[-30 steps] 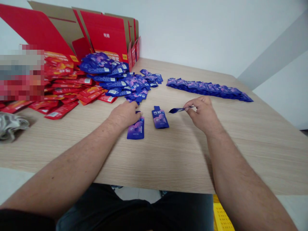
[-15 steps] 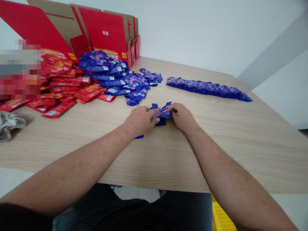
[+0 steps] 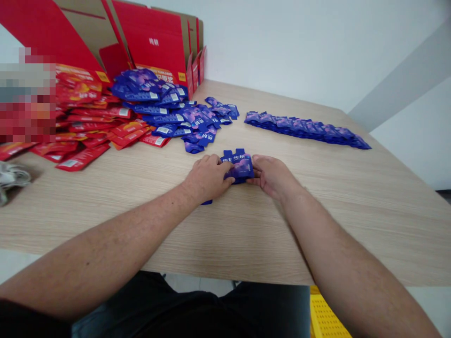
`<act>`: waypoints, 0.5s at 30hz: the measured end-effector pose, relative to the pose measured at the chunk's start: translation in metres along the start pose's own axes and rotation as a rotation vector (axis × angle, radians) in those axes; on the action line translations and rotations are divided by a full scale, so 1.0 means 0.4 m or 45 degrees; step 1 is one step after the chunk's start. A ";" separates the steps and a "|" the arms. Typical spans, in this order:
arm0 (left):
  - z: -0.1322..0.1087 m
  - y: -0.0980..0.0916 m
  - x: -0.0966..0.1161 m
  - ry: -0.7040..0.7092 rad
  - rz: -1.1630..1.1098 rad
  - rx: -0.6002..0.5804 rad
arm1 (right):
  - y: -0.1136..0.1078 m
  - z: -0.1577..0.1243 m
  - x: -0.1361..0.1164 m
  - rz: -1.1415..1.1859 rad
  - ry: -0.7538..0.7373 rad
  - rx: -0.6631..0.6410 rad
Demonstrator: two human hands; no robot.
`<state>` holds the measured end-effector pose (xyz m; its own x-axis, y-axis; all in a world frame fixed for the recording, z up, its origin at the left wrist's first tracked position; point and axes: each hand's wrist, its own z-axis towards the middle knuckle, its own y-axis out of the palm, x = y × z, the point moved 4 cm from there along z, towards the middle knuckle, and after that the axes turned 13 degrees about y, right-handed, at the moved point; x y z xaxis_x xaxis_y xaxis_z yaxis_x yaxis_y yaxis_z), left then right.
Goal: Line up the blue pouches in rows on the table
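Two hands bring a pair of blue-purple pouches together on a tabletop

A person's left hand (image 3: 207, 177) and right hand (image 3: 273, 174) meet over two overlapping pouches (image 3: 242, 165) on a pale wood-grain tabletop (image 3: 253, 234). One second ago the right hand held one pouch edge-on, apart from the other; now the two overlap between the hands, flatter than half a second ago.

The left thumb and forefinger lie parted over the pouches' left part. The right fingers are parted along the right edge, some at the upper corner, others low; whether either hand pinches, I cannot tell.

Both pouches point their narrow spouts away from the person, side by side; their long axes run away from the body, printed faces up. A third pouch (image 3: 207, 202) shows only a corner, under the left hand.

Just beyond the left fingers begins a blue pouch pile (image 3: 165, 112), with red pouches (image 3: 82, 157) farther left. A long row of blue pouches (image 3: 306, 130) lies beyond and right of the right fingers. Wood surface stretches rightward from the right hand to a slanting side edge, and from both hands back to the near edge.
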<state>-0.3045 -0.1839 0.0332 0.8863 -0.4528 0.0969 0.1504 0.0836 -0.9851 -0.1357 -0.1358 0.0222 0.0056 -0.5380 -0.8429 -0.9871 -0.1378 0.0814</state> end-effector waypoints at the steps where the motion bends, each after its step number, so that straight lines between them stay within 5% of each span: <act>1: 0.000 0.000 0.000 -0.001 -0.004 -0.001 | 0.003 -0.004 -0.001 0.022 0.013 -0.040; 4: 0.000 -0.001 0.003 0.010 -0.013 -0.009 | -0.002 0.000 0.000 -0.089 -0.029 -0.054; 11: 0.000 -0.005 0.010 0.015 -0.049 -0.022 | -0.009 0.019 -0.004 -0.979 -0.382 0.211; 15: 0.000 -0.003 0.010 0.001 -0.089 0.031 | -0.005 0.014 -0.008 -1.069 -0.441 0.208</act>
<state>-0.3010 -0.1858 0.0346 0.8730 -0.4589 0.1652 0.2224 0.0730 -0.9722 -0.1348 -0.1292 0.0219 0.7081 -0.0321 -0.7054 -0.6910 -0.2374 -0.6828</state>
